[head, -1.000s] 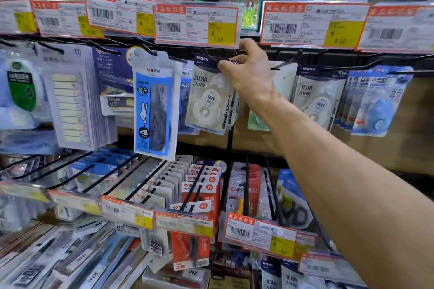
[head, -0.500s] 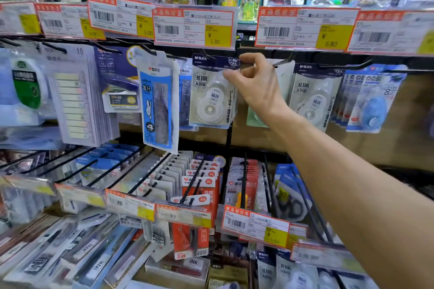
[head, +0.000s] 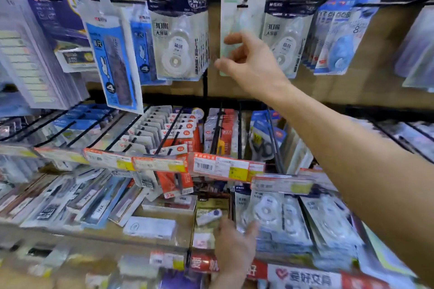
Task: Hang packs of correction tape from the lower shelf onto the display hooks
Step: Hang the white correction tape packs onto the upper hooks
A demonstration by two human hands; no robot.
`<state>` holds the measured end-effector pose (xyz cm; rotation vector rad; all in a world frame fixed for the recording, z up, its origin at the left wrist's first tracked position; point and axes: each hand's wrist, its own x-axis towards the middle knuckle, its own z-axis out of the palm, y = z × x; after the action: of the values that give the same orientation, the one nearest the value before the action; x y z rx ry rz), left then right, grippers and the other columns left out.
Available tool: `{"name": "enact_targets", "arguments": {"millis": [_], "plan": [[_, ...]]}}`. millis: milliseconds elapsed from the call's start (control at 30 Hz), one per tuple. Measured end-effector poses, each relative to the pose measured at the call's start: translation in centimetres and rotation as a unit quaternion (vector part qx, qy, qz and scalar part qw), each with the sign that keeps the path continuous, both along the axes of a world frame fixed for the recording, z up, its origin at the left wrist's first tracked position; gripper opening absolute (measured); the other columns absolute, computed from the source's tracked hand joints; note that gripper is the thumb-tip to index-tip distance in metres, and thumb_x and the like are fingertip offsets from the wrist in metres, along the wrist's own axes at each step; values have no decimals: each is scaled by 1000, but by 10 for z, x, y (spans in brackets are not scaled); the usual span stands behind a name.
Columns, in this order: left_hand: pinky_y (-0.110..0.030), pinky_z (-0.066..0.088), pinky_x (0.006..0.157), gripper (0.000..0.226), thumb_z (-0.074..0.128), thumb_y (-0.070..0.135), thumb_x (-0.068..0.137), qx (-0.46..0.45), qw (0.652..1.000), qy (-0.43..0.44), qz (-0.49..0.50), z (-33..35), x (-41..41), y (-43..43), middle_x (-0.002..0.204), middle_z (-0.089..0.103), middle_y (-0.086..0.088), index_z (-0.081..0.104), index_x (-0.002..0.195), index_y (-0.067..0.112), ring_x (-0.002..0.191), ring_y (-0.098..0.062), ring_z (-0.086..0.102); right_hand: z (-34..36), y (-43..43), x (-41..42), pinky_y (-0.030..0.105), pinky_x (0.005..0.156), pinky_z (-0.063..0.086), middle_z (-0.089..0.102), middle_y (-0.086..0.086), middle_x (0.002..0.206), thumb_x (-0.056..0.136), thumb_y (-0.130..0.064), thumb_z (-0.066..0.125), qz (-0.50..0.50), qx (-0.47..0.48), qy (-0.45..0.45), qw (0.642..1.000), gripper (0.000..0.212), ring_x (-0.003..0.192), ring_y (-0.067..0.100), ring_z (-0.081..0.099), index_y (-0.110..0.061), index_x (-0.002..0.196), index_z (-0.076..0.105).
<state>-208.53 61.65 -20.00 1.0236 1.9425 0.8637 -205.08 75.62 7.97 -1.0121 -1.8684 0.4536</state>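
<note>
- Your right hand (head: 246, 58) is empty with loosely curled fingers, in front of a pale green card (head: 237, 19)
- Hung correction tape pack (head: 178, 40) just left: glossy clear blister, navy header
- Your left hand (head: 234, 244) is on the stacked correction tape packs (head: 270, 213) on the lower shelf; grip too blurred, can't tell
- Orange price tags (head: 220, 168) jut out between
</note>
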Motion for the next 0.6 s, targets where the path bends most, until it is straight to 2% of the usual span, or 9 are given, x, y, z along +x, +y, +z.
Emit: {"name": "enact_targets", "arguments": {"millis": [67,133,200,267,333,400,500,533,600], "plan": [[-31,44,97,83,54,67,89,2,999,35,-8,2,1,2,143,49,-11,39,145,7,129,-24,51,-1,-13,14,37,85,57,70,3,95,90,-34,73,-4,-7,-24,1000,28,86,13,66,-27,114,63],[-26,43,85,70,53,59,94,25,998,55,-5,3,4,5,136,52,-11,43,139,7,122,-23,53,-1,-36,33,29,85,56,68,-4,92,91,-33,72,1,-10,-49,999,22,86,7,65,-25,111,68],[-27,42,81,54,54,53,96,38,996,82,1,8,5,8,128,54,-11,51,128,9,114,-22,53,-2,-66,54,20,79,53,69,-7,85,92,-26,73,26,-31,-51,998,15,77,1,63,-21,106,71],[-34,46,86,44,56,48,96,37,995,98,-3,8,6,13,123,55,-10,55,121,12,113,-25,54,-10,-102,78,21,73,52,71,-1,80,91,-21,76,62,-60,-37,996,9,71,7,63,-21,100,73],[-35,47,87,41,56,49,95,29,993,113,-21,14,7,16,121,57,-9,59,119,15,116,-28,53,-24,-138,105,23,69,51,71,-1,82,88,-33,77,108,-126,-41,985,10,73,15,64,-28,96,74],[-37,47,90,46,56,55,90,34,988,138,-52,12,9,21,119,60,-7,61,119,18,116,-30,54,-45,-169,130,20,65,50,71,-3,84,82,-45,73,151,-254,-76,952,19,72,8,64,-36,99,73],[-44,48,93,68,51,72,82,22,981,173,-87,16,13,24,120,62,-8,57,121,17,115,-32,55,-92,-193,155,21,68,46,71,-3,85,88,-43,76,173,-423,-154,876,14,73,2,60,-40,102,73],[-45,47,96,77,49,76,79,6,981,170,-98,17,14,26,126,60,-9,54,126,16,119,-33,53,-112,-194,161,24,69,46,70,-4,81,90,-41,76,150,-455,-160,863,13,72,4,60,-36,102,74],[-47,44,102,87,51,78,78,-28,980,158,-116,20,17,28,137,53,-10,47,137,14,126,-35,49,-158,-186,174,28,67,47,67,-5,76,92,-38,74,61,-474,-152,865,11,67,7,58,-29,99,74]]}}
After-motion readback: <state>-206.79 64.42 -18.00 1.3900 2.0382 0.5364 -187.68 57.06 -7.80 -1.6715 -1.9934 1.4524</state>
